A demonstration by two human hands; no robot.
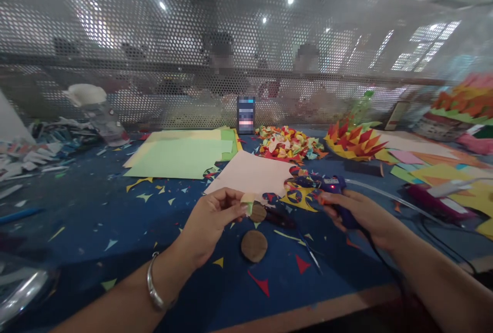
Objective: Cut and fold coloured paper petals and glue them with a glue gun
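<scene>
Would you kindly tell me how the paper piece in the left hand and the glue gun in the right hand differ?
The paper piece is small, pale cream and green; the glue gun is larger and dark blue. The left hand pinches the paper piece; the right hand grips the glue gun, which shows a red light. Both are held over the blue table.

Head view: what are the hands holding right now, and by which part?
The right hand grips the blue glue gun by its handle. The left hand pinches a small cream-and-green paper piece by its left side in the picture.
</scene>
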